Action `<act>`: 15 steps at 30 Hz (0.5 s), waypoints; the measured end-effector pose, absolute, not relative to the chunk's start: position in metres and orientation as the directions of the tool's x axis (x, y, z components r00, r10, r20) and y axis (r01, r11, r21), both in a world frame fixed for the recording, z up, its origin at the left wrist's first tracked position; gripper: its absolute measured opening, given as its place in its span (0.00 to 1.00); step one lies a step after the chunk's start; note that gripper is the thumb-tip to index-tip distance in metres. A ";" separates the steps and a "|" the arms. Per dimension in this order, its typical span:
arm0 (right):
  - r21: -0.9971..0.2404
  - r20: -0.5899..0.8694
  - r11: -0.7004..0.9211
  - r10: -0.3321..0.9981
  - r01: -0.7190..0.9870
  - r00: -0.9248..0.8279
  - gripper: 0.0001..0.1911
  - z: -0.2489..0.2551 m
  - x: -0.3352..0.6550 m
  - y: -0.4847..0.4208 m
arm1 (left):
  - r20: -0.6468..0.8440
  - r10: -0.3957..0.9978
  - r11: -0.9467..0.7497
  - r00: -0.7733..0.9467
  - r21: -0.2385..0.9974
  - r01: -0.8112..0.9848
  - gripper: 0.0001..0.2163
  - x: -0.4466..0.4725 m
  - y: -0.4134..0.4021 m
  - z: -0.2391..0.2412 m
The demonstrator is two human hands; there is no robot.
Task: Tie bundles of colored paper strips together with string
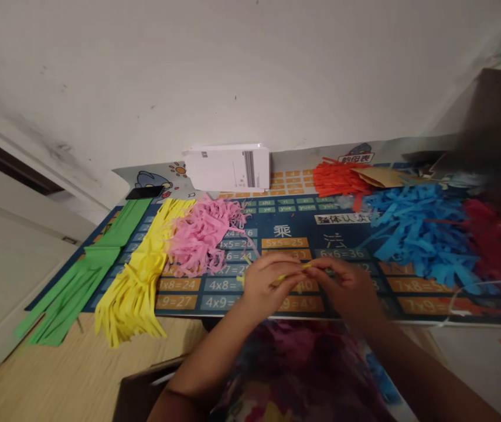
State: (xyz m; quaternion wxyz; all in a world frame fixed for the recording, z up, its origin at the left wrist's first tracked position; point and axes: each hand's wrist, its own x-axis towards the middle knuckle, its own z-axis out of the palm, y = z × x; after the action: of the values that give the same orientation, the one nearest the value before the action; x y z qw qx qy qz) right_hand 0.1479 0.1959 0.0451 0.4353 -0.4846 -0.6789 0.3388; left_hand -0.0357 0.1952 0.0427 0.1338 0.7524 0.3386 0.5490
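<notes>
My left hand [270, 284] and my right hand [349, 287] meet over the front edge of a blue multiplication-table mat [294, 234]. Both pinch a thin yellow paper strip [294, 271] stretched between their fingertips. The fingers of both hands are curled closed on it. Just left of my left hand lies a heap of pink paper strips [201, 234]. Beside that lie a sheet of yellow fringed paper [140, 281] and a green one [78, 281].
Blue strips [417, 234], orange-red strips [338, 179] and dark red strips [496, 240] are piled at the right. A white box [228, 167] leans against the wall. A black phone [145, 192] lies at the back left. A brown paper piece [382, 176] lies near the orange pile.
</notes>
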 end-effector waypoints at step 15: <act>-0.647 0.563 0.577 0.803 0.499 -0.198 0.08 0.040 0.155 0.182 | 0.734 0.645 -0.743 0.210 0.540 0.396 0.02 -0.025 0.193 0.039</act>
State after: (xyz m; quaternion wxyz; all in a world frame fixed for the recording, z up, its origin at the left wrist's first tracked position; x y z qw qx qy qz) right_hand 0.1545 0.1821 0.0399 0.4647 -0.4300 -0.7566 0.1634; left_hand -0.0247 0.1925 0.0392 0.1177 0.7689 0.3387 0.5294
